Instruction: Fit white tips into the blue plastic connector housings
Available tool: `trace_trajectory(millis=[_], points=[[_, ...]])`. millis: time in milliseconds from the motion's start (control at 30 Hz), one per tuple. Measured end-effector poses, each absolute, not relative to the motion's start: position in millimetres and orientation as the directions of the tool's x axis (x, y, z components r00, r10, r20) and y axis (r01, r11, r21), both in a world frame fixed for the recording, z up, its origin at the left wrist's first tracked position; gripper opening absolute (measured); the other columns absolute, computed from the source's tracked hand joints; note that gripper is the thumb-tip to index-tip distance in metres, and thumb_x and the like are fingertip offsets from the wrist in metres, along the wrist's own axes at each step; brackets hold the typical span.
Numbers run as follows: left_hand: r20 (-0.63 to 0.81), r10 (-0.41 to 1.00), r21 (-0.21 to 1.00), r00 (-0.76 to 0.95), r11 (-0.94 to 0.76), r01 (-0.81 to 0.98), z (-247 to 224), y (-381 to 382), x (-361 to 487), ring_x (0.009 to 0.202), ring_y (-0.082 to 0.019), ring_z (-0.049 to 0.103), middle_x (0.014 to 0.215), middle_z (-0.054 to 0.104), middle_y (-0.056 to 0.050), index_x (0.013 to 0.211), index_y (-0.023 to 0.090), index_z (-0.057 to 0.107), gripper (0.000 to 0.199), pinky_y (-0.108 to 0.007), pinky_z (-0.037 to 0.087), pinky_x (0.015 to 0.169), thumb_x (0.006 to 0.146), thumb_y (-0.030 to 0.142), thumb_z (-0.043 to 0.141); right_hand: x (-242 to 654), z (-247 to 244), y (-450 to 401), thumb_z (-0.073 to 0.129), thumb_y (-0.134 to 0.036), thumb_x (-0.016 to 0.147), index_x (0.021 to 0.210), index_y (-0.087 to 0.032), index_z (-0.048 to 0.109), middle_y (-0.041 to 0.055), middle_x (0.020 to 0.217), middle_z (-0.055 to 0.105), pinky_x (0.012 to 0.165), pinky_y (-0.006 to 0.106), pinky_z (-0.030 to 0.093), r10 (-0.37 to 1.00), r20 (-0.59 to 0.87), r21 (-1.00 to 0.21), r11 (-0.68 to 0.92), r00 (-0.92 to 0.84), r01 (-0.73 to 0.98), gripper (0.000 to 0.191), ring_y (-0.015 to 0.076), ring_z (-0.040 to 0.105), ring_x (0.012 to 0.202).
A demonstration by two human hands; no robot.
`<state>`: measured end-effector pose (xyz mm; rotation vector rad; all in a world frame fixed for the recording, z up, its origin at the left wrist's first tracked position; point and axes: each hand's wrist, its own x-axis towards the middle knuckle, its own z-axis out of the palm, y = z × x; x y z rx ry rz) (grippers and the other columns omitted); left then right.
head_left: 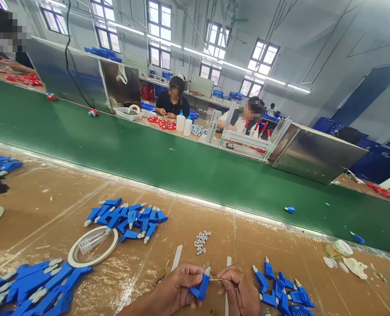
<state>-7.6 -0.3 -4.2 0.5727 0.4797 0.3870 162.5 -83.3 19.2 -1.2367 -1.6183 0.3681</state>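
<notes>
At the bottom centre my left hand grips a small blue plastic part with a white tip. My right hand pinches a thin wooden stick whose end meets the part's white tip. Both hands hover just above the brown cardboard-covered bench. A heap of the same blue parts lies right of my right hand. A small cluster of tiny white pieces sits beyond my hands.
More blue parts lie mid-left and blue parts fill the bottom left. A tape roll lies between them. A green conveyor belt runs behind the bench, carrying a blue part. Two seated people work across it.
</notes>
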Motion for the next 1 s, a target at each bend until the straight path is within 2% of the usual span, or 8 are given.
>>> trace_trajectory(millis=[167, 300, 700, 867, 1000], points=[[-0.322, 0.455, 0.579, 0.830, 0.788, -0.207, -3.6, -0.2, -9.4, 0.050, -0.011, 0.059, 0.059, 0.063, -0.005, 0.065, 0.010, 0.069, 0.034, -0.019, 0.038, 0.043, 0.061, 0.040, 0.086, 154.6, 16.9, -82.9, 0.040, -0.033, 0.106, 0.093, -0.025, 0.062, 0.0035, 0.080, 0.069, 0.065, 0.027, 0.052, 0.833, 0.551, -0.706, 0.434, 0.048, 0.560, 0.027, 0.0167, 0.066, 0.073], [-0.305, 0.446, 0.572, 0.841, 0.792, -0.213, -6.5, -0.1, -10.4, 0.050, -0.012, 0.061, 0.061, 0.065, -0.006, 0.071, 0.007, 0.072, 0.033, -0.019, 0.039, 0.043, 0.065, 0.038, 0.084, 152.8, 19.0, -83.3, 0.039, -0.036, 0.106, 0.089, -0.024, 0.062, 0.0039, 0.079, 0.068, 0.066, 0.028, 0.052, 0.860, 0.509, -0.716, 0.398, 0.040, 0.573, 0.030, 0.0184, 0.067, 0.076], [-0.327, 0.443, 0.558, 0.835, 0.804, -0.208, -8.6, -0.1, -12.0, 0.047, -0.011, 0.060, 0.056, 0.062, -0.003, 0.072, 0.008, 0.073, 0.035, -0.018, 0.037, 0.042, 0.062, 0.039, 0.087, 150.9, 21.7, -84.7, 0.034, -0.032, 0.107, 0.099, -0.024, 0.059, 0.0049, 0.082, 0.067, 0.066, 0.030, 0.051, 0.843, 0.537, -0.658, 0.448, -0.040, 0.605, 0.027, 0.0186, 0.065, 0.075], [-0.316, 0.446, 0.559, 0.837, 0.800, -0.216, -8.0, -0.3, -12.0, 0.048, -0.011, 0.060, 0.057, 0.063, -0.004, 0.074, 0.007, 0.073, 0.035, -0.019, 0.039, 0.044, 0.063, 0.038, 0.086, 148.9, 21.2, -84.5, 0.036, -0.032, 0.106, 0.099, -0.025, 0.061, 0.0048, 0.083, 0.068, 0.067, 0.030, 0.050, 0.840, 0.542, -0.675, 0.447, -0.017, 0.587, 0.027, 0.0186, 0.064, 0.076], [-0.308, 0.423, 0.540, 0.852, 0.815, -0.209, -9.1, 0.4, -13.2, 0.052, -0.012, 0.062, 0.062, 0.066, -0.005, 0.081, 0.008, 0.076, 0.031, -0.020, 0.041, 0.046, 0.067, 0.034, 0.084, 155.9, 31.8, -91.6, 0.044, -0.036, 0.104, 0.088, -0.025, 0.062, 0.0027, 0.076, 0.064, 0.067, 0.030, 0.050, 0.864, 0.487, -0.775, 0.359, 0.128, 0.520, 0.027, 0.0189, 0.063, 0.073]])
